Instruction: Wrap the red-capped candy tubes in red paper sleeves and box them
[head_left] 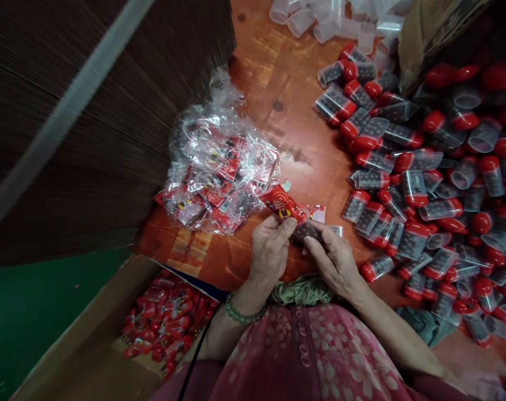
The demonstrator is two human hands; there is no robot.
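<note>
Just inside the near edge of the surface (265, 72), my left hand (270, 248) pinches a red wrap (280, 201) and my right hand (336, 259) grips a dark tube (307, 231), seemingly partway into it. I judge the red pieces (169, 317) in the box (69, 334) below the near-left corner done, this one midway, and the capped tubes (415, 188) heaped toward the right edge left. Wrap and tube share one slanting long axis, the wrap's free end pointing far-left.

Packet (283, 203): looked glossy, printed film. Clear bags (194, 131): were shiny, crinkled plastic. Capped containers (414, 186): were smooth plastic. Open carton (83, 317): was matt cardboard.
</note>
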